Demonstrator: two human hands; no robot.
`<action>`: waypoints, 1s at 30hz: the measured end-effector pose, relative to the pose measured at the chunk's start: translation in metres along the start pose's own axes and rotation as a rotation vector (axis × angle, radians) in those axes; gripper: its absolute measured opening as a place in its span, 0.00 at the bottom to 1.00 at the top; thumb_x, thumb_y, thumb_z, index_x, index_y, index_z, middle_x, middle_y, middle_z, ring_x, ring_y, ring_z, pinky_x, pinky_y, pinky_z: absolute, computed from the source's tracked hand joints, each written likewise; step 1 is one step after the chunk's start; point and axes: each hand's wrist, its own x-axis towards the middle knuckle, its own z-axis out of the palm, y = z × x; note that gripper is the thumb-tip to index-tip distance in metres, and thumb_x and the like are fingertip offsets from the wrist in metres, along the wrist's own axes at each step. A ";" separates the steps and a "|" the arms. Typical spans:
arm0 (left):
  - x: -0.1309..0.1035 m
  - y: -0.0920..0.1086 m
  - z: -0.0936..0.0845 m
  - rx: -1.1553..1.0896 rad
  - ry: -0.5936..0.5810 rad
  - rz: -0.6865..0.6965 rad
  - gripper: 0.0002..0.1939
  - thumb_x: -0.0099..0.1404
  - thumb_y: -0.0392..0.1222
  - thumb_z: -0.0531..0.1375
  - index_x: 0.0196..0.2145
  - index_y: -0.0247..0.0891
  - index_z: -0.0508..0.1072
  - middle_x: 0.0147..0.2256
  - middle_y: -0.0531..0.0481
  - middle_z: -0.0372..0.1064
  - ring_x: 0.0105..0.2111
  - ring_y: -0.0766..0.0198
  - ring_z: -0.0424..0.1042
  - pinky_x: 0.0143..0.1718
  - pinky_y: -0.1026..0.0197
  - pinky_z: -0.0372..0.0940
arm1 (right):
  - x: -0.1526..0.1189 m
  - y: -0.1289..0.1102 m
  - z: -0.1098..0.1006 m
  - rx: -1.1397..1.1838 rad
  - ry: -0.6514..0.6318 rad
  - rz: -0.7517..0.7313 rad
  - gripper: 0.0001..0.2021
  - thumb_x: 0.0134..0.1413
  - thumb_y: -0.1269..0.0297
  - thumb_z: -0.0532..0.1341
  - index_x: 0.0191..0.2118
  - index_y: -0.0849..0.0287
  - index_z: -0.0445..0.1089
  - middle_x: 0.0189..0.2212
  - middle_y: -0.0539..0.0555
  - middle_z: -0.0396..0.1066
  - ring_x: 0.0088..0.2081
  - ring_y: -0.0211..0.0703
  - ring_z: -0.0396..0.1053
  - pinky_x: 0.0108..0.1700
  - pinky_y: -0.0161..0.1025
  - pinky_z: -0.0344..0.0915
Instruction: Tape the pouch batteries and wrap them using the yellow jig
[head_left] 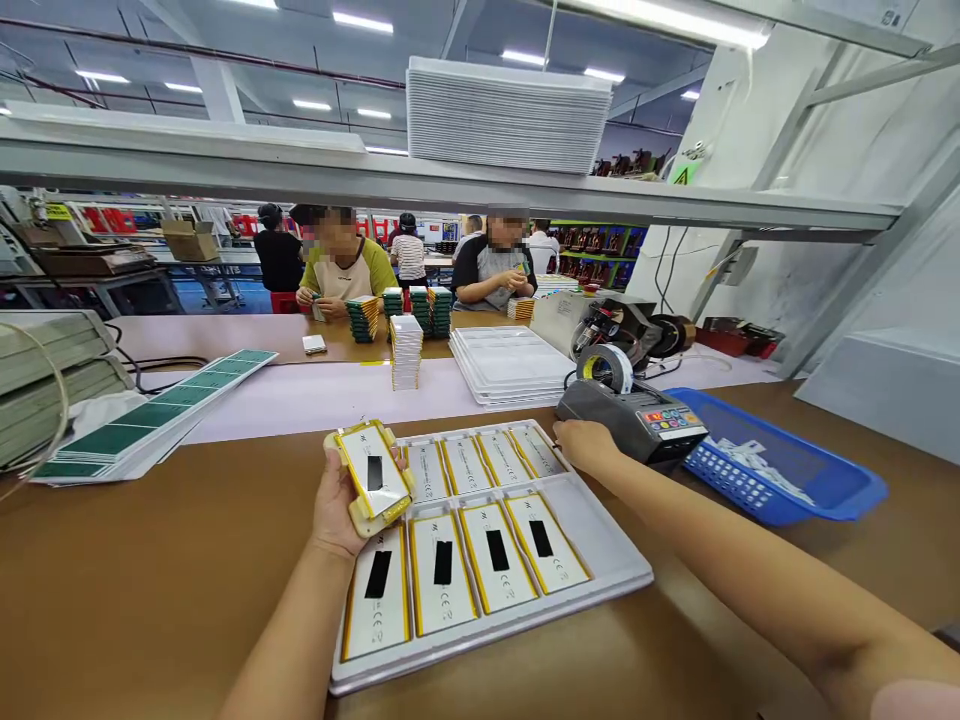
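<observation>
My left hand [339, 505] grips a small stack of flat white battery cells [373, 475] with yellow edges, held above the near left part of a white tray [600, 530]. The tray lies on the brown table and holds several similar cells [495, 560] in two rows. My right hand [581, 442] reaches past the tray's far right corner to the grey tape dispenser [637, 415], fingers at its front edge. Whether it pinches a piece of tape cannot be seen.
A blue basket [780, 470] sits right of the dispenser. Green-and-white label sheets [150, 415] lie at left. Stacked white trays [510, 365] and a cell stack [406, 352] stand behind. Two people work across the bench. A shelf runs overhead.
</observation>
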 end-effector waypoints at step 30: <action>-0.010 -0.003 -0.004 -0.147 0.045 -0.019 0.27 0.53 0.60 0.51 0.42 0.36 0.67 0.35 0.42 0.71 0.35 0.52 0.70 0.36 0.49 0.63 | -0.009 -0.208 -0.069 0.784 -0.188 -0.479 0.14 0.53 0.62 0.50 0.39 0.67 0.65 0.34 0.58 0.70 0.29 0.37 0.64 0.27 0.31 0.57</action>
